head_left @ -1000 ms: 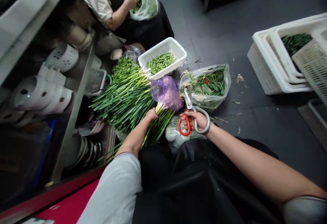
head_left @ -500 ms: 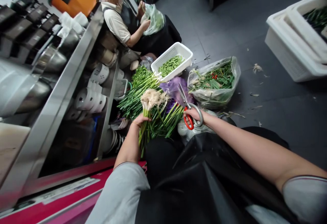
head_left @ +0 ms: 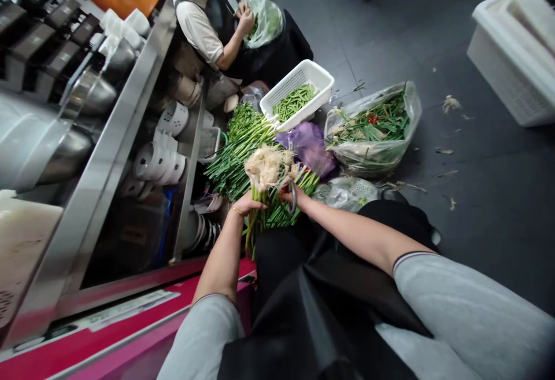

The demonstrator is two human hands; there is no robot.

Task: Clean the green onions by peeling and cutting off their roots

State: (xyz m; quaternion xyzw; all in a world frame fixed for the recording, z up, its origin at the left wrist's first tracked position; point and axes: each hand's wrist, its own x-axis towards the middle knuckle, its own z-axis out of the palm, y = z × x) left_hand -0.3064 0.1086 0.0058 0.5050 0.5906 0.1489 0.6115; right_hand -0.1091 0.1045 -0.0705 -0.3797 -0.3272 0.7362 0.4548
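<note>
My left hand (head_left: 251,202) is wrapped round a bunch of long green stalks with pale, stringy roots (head_left: 266,166), like garlic greens or scallions, held roots up. Close on its right, my right hand (head_left: 297,195) grips scissors (head_left: 292,198) with a red and grey handle. The scissors' blades are hidden among the roots and stalks, so I cannot tell whether they touch them. Beneath and behind the hands lie more long green stalks (head_left: 229,166). A purple bag (head_left: 310,148) rests just beyond my right hand.
A white basket (head_left: 297,91) holds green pods. To its right stands a clear bag (head_left: 377,154) of green trimmings. A co-worker (head_left: 203,27) sits ahead with a plastic bag (head_left: 264,18). Metal shelving (head_left: 108,137) runs along the left, and white crates (head_left: 507,50) stand at the right.
My right hand has brought the scissors left and in to the root end of the bunch. The left hand still holds the bunch. My view has shifted slightly.
</note>
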